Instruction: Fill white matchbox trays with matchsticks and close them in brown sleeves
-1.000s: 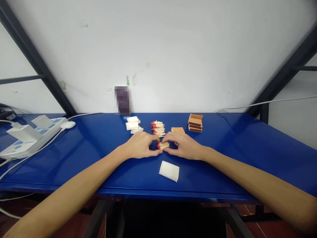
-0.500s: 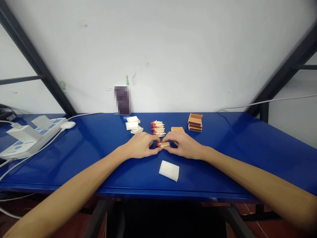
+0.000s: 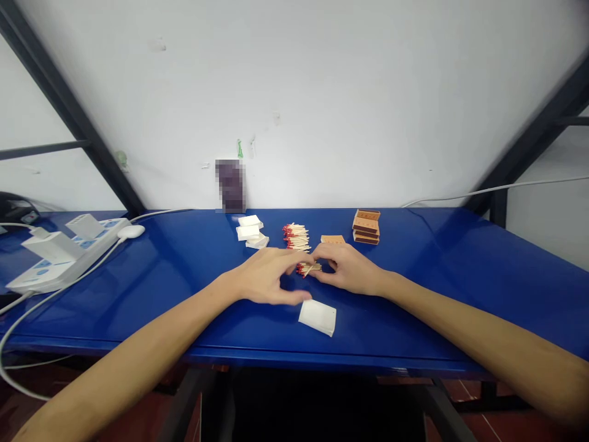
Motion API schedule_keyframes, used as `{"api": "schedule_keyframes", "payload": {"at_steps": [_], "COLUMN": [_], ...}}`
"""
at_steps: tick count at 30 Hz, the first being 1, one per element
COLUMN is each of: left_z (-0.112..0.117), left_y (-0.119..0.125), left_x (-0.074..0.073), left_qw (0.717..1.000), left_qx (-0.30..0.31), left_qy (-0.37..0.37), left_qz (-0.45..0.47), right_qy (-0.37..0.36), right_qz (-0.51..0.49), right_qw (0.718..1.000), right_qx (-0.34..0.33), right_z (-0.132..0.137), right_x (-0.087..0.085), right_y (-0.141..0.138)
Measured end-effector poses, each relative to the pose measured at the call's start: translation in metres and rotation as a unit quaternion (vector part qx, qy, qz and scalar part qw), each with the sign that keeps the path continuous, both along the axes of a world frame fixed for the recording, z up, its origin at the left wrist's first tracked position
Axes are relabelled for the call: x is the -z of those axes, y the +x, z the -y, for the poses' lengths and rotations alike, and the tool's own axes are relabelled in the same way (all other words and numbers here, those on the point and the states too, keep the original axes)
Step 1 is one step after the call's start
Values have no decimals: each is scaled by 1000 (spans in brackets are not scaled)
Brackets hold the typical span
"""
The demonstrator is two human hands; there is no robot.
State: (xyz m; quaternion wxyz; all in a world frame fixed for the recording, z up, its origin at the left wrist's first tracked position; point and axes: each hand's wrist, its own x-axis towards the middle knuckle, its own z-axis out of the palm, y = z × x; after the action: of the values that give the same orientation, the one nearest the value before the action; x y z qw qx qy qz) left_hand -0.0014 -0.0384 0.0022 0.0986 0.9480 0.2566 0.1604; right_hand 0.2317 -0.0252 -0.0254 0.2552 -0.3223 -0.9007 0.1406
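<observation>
A small bunch of red-headed matches (image 3: 307,269) lies between my hands, one match slanting across it. My right hand (image 3: 352,269) pinches the bunch at its right end between thumb and fingers. Around its left side, my left hand (image 3: 262,276) is spread, the thumb well apart from the fingers and near a white matchbox tray (image 3: 317,317). That tray rests close to the table's front edge, apparently underside up. Just beyond my fingers is a larger heap of matches (image 3: 298,237). An orange matchbox sleeve (image 3: 332,239) sits behind my right hand.
Several white trays (image 3: 251,232) are piled at the back left of the blue table (image 3: 437,264). Orange and brown matchbox sleeves (image 3: 366,227) are stacked at the back right. A power strip (image 3: 69,255) with chargers and white cables occupies the left side.
My left hand has opened, its thumb moving away from the matches toward the white tray. My right hand keeps its pinch, and one match now slants across the bunch.
</observation>
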Motion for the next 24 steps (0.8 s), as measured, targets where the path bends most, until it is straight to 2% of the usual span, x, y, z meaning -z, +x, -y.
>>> {"api": "schedule_keyframes", "payload": {"at_steps": [3, 6, 14, 24], "left_z": [10, 13, 0, -3], "left_y": [6, 10, 7, 3], "left_x": [-1, 2, 5, 4], "left_qw": [999, 997, 998, 998], "left_qx": [50, 68, 13, 25], "left_qy": [0, 10, 13, 17], "left_qz": [-21, -36, -54, -57], "right_qy": [-3, -3, -3, 10], "right_qz": [-3, -6, -3, -3], "right_qw": [1000, 1000, 999, 999], "right_qx": [6, 19, 33, 43], "right_z": [0, 0, 0, 1], "right_x": [-1, -1, -1, -2], "right_y": [1, 2, 1, 1]}}
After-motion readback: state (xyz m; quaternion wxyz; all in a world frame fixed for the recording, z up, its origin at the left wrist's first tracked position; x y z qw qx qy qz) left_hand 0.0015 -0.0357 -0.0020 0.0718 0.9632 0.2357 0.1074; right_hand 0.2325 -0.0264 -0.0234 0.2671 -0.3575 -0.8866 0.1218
